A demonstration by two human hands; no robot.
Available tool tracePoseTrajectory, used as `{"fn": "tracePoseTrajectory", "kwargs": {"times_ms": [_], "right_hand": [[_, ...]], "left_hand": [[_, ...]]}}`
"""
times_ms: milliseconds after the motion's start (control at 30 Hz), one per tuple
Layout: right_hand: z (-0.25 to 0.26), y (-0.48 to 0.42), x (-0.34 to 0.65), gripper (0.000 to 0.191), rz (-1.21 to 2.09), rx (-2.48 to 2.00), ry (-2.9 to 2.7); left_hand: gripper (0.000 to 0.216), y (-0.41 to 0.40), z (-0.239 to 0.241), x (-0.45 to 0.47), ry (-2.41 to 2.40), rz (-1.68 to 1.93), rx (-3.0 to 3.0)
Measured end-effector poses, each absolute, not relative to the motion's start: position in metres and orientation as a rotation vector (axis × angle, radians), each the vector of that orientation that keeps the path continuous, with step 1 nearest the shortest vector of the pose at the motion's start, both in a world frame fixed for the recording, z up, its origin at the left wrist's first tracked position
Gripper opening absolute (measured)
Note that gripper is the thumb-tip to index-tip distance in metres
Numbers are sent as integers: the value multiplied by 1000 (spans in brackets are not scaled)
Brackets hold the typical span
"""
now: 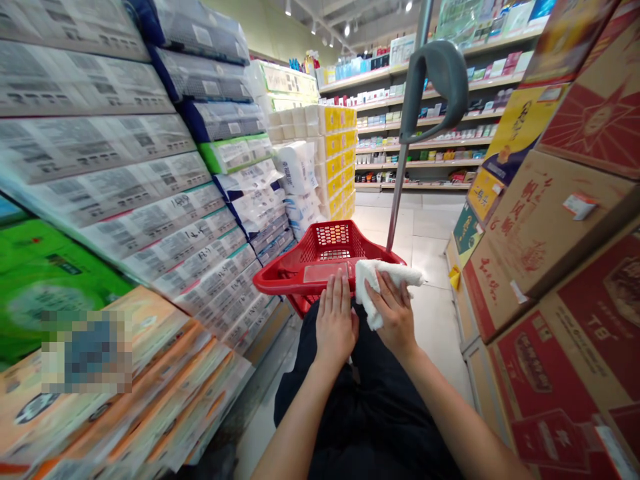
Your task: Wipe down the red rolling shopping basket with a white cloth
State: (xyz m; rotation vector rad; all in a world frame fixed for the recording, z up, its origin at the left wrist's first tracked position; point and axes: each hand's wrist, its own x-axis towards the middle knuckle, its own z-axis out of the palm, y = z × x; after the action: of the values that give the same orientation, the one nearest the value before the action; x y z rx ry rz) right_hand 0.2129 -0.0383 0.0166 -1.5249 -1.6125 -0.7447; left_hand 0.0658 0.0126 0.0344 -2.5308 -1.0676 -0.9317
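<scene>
A red plastic shopping basket (281, 283) with a perforated wall stands in front of my knees. A flat panel (325, 271) sits on its near rim. My left hand (337, 325) lies with straight fingers against that near rim, at the panel's edge, and holds nothing. In my right hand (395, 313) is a white cloth (369, 277), pressed on the rim's right part. The cloth hangs partly over the near side. From the basket's right side rises a metal pole with a grey loop handle (411, 100).
Wrapped paper packs (150, 167) stack high on the left, with orange packs (165, 373) close to my left arm. Cardboard boxes (560, 220) line the right. Shelves (380, 127) of small goods stand beyond the tiled floor (425, 220).
</scene>
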Motion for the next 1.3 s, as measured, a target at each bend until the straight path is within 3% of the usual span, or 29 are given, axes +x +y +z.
{"fn": "tracePoseTrajectory", "kwargs": {"times_ms": [200,500,733,1000,1300], "right_hand": [[12,-42,239,59,-676,-1528,-1434],[10,-31,170,61,-647,-1530,-1534],[6,-45,223,61,-754,-1530,-1569],[4,-39,237,60,-610,-1544,-1219],[18,-34,181,57,-666,-1538,-1544]], "left_hand": [[80,10,37,70,-1100,-938,-2537],[75,15,31,64,-1038,-915,-2512],[79,12,36,66,-1049,-945,-2537],[82,12,34,69,-1096,-931,-2530],[81,13,33,64,-1019,-952,-2548]]}}
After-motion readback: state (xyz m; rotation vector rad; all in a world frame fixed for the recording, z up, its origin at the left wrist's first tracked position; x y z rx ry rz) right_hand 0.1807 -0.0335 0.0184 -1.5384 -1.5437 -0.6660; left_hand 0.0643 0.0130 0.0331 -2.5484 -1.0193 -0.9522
